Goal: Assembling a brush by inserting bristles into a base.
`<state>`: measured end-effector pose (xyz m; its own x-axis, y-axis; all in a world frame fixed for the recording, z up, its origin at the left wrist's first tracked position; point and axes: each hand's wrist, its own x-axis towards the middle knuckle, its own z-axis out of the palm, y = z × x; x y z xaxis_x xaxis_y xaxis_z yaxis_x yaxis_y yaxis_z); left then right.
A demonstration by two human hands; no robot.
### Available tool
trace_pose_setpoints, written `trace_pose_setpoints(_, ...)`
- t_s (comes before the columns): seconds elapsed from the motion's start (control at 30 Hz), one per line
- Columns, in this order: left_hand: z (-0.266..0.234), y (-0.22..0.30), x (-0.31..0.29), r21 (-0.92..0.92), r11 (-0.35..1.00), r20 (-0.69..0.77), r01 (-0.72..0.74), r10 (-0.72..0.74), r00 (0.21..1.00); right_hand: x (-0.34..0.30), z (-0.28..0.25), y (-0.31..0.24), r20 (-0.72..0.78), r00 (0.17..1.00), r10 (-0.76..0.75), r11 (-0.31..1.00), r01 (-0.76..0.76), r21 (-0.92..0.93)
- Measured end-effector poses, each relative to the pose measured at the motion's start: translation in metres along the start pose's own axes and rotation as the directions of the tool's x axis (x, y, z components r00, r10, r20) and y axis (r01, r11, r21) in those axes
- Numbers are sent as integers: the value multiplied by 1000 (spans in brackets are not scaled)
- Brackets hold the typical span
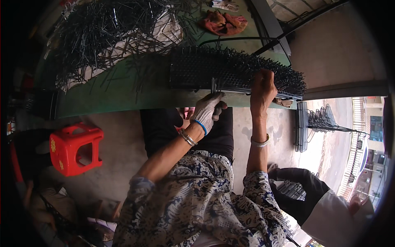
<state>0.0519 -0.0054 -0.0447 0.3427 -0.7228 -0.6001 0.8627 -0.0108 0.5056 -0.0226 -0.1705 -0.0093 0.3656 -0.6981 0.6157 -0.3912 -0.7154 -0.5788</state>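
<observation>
My left hand (207, 110), in a pale knitted glove with dark fingertips, is closed around a small bundle of thin black rods (213, 85) that point up toward the rack. In front of me a long black perforated rack (193, 73) lies along the table's near edge. Many short black rods (263, 61) stand in its holes along the right part, while the left part shows bare holes. My bare right hand (263, 88) is closed at the rack's near side, among the standing rods. What its fingers pinch is hidden.
A large heap of loose black rods (111, 33) covers a pale cloth (169, 31) on the green table (119, 92). Behind the rack lies a reddish cloth (224, 23). On the floor are a red stool (76, 146) and, at right, stacked racks (301, 127). Another person (302, 193) is nearby.
</observation>
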Motion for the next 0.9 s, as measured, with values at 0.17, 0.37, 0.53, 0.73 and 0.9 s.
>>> trace_pose_setpoints(0.17,0,2,-2,-35,999,73,-8,11,997,-6,5,-6,161,986,-43,995,57,-86)
trace_pose_setpoints(0.37,6,1,-8,-40,999,119,-21,25,993,-10,4,-17,142,988,-56,989,75,-130)
trace_pose_setpoints(0.53,7,-3,-11,-14,999,149,-33,34,988,-19,-13,-11,387,921,50,972,-133,192)
trace_pose_setpoints(0.73,9,-8,-13,30,999,180,-24,18,983,-17,-34,-25,712,667,218,708,-610,354)
trace_pose_setpoints(0.9,8,-1,-8,-66,997,16,27,-26,1000,-16,-40,-37,352,891,288,848,-408,338)
